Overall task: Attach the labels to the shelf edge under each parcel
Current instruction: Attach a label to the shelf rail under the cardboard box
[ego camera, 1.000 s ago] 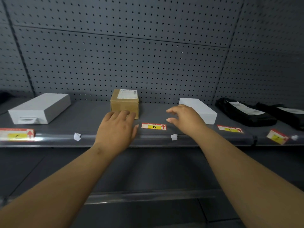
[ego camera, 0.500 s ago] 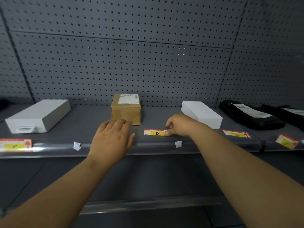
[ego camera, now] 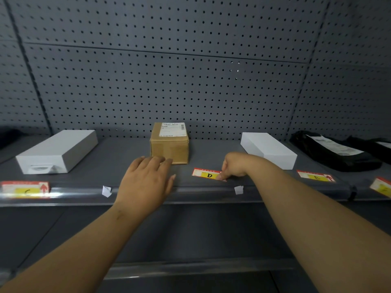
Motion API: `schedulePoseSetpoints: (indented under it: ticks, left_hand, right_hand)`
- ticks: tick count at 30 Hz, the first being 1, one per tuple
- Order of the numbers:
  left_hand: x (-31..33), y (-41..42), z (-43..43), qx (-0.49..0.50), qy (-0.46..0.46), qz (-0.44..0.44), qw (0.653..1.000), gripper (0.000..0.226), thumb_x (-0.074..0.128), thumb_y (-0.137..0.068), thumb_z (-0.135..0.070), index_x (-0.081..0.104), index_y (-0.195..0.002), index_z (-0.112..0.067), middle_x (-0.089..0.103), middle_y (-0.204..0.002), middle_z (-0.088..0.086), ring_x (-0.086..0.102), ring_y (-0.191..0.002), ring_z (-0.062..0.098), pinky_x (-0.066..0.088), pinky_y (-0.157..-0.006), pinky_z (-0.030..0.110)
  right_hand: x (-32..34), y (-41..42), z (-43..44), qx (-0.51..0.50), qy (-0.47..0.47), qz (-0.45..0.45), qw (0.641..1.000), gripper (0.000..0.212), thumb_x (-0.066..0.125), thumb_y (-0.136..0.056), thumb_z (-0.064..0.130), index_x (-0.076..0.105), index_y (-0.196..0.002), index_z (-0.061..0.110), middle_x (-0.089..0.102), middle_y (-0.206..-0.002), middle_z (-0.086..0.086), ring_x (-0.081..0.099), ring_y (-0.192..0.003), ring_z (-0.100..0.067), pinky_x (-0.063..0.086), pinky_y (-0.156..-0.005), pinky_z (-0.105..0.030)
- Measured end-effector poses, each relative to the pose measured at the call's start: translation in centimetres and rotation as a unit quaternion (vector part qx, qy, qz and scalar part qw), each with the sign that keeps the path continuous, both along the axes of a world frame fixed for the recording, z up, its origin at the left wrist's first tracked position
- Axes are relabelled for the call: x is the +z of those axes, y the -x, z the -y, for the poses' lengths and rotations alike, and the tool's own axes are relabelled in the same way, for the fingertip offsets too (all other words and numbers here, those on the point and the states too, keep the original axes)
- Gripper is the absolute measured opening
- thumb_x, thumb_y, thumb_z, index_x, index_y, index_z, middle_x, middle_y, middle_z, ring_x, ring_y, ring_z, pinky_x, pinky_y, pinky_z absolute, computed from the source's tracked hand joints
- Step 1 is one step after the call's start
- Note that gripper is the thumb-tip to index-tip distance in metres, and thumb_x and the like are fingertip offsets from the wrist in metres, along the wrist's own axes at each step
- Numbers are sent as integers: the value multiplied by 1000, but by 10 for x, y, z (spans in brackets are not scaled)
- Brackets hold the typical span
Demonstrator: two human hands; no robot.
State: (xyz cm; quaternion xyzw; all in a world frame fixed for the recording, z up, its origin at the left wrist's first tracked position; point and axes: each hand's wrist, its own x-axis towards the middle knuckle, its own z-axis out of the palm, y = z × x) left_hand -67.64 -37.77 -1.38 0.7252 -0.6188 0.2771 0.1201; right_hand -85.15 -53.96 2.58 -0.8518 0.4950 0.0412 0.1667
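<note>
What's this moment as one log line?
right hand pinches label D on shelf | left hand open by brown box | label C on shelf edge

You're pinching the D label [ego camera: 208, 175], red w/ yellow patch, at its right end w/ your right hand [ego camera: 234, 166]; it's lying flat on the shelf top, behind the shelf edge [ego camera: 190, 194]. The brown parcel [ego camera: 170, 143] is sitting just beyond your left hand [ego camera: 146, 182]. The C label [ego camera: 25, 189] is sitting in the edge strip, well left of that hand.
</note>
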Motion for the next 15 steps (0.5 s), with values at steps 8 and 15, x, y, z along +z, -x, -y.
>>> schedulePoseSetpoints:
  ticks: [8,15]
  left_hand:
    - [-10,0,-11,-14,-2,-15,1000,45,37,-83,-34,66,-104,-8,67,-98,10,66,-84,29,49,-85,39]
    - [-30,5,-28,-37,50,-22,998,29,49,-85,-24,65,-101,-7,61,-96,16,60,-83,33,51,-75,40]
  right_hand:
    - [3,1,-7,-1,14,110,994,30,70,-82,20,62,-107,6,59,-101,-6,51,-92,-20,37,-76,-28]
    - [12,9,-15,24,55,241,969,11,64,-87,17,55,-90,21,57,-88,4,54,-90,-18,40,-69,-26]
